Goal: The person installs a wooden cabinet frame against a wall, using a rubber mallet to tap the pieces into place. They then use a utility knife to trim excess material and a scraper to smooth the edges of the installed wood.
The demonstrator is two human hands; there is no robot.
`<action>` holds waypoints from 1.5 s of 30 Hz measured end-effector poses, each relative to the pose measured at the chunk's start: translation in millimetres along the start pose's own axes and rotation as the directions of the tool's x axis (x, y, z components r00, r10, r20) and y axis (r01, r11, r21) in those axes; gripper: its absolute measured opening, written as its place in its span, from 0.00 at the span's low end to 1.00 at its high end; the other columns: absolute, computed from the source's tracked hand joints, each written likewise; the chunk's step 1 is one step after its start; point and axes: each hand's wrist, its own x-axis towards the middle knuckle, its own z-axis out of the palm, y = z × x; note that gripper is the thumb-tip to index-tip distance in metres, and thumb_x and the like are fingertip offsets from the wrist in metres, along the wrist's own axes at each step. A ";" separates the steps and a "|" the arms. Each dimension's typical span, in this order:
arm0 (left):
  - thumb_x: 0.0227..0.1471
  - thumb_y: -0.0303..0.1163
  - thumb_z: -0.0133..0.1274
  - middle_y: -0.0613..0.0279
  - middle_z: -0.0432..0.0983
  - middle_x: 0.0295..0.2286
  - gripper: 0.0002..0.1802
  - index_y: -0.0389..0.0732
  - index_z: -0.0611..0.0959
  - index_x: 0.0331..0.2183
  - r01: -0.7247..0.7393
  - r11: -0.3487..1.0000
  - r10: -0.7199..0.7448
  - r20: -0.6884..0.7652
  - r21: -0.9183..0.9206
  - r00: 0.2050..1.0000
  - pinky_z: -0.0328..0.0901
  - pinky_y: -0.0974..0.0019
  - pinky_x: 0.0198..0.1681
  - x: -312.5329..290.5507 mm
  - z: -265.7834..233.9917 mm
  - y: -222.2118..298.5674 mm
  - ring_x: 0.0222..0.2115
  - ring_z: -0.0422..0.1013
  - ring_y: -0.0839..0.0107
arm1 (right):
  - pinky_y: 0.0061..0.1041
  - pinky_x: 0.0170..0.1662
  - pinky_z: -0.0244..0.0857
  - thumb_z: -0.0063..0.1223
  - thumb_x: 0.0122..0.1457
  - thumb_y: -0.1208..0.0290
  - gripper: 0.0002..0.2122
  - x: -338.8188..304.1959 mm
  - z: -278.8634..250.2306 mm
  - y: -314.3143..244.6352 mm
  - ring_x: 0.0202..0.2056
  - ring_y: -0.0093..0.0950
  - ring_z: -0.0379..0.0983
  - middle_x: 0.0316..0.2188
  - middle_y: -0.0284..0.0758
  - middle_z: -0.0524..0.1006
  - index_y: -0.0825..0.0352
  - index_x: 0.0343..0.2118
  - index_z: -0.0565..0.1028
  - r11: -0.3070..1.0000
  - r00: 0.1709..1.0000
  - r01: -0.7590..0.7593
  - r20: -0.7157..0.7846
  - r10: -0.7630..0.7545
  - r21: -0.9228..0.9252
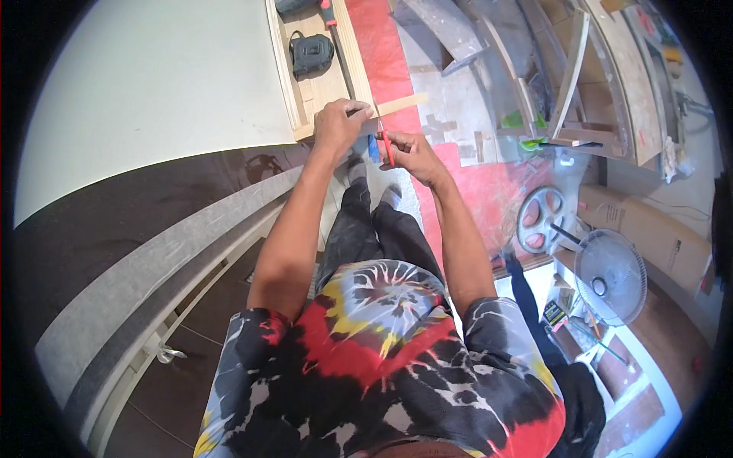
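Observation:
My right hand [411, 155] is closed around red-handled scissors [387, 146], with the blades pointing up at a thin, pale wood-coloured strip [402, 104]. The strip sticks out to the right from the near corner of a shallow wooden frame [350, 42]. My left hand [340, 127] is at that corner, its thumb and fingers pinched together at the strip's left end. A black tape measure [311, 54] lies inside the frame. Beside it is a long tool with a red and black handle [328, 13]. Something small and blue [373, 148] shows next to the scissors.
A white panel [153, 91] stretches along the left. Red sheeting [473, 198] covers part of the floor. Boards and a wooden cabinet [603, 84] stand at the far right, with a pedestal fan [609, 276] nearer on the right. Cardboard [649, 225] lies behind the fan.

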 end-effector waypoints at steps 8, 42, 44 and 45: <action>0.48 0.39 0.62 0.52 0.83 0.31 0.13 0.41 0.89 0.34 -0.050 0.999 0.050 -0.017 0.013 0.999 0.71 0.60 0.41 1.0 0.2 0.0 0.33 0.79 0.57 | 0.27 0.41 0.75 0.64 0.56 0.59 0.27 6.8 -6.4 -19.2 0.33 0.20 0.74 0.31 0.31 0.77 0.71 0.55 0.73 0.995 0.996 -0.077 0.038 0.079 -0.065; 0.50 0.26 0.50 0.49 0.74 0.34 0.09 0.38 0.80 0.35 -0.532 0.608 0.191 0.541 0.589 0.819 0.72 0.51 0.37 6.5 -7.9 73.6 0.35 0.76 0.51 | 0.35 0.34 0.70 0.55 0.55 0.67 0.11 -81.1 -280.2 -62.3 0.30 0.38 0.78 0.27 0.46 0.79 0.68 0.37 0.78 0.794 0.649 -0.215 -0.691 -0.319 -0.568; 0.51 0.27 0.49 0.50 0.74 0.34 0.08 0.38 0.80 0.35 -0.501 0.623 0.159 0.529 0.601 0.833 0.72 0.51 0.37 1.2 -12.6 77.7 0.36 0.76 0.52 | 0.35 0.37 0.71 0.59 0.53 0.64 0.13 -82.2 -319.0 -159.8 0.31 0.37 0.79 0.31 0.44 0.81 0.67 0.38 0.78 0.719 0.548 -0.276 -0.719 -0.428 -0.638; 0.52 0.27 0.48 0.50 0.74 0.34 0.08 0.38 0.80 0.34 -0.522 0.611 0.151 0.560 0.596 0.815 0.72 0.51 0.37 10.6 -11.0 81.8 0.36 0.76 0.52 | 0.33 0.38 0.71 0.60 0.53 0.63 0.14 -92.0 -393.6 -158.7 0.31 0.34 0.79 0.31 0.41 0.82 0.67 0.39 0.80 0.552 0.452 -0.366 -0.662 -0.598 -0.749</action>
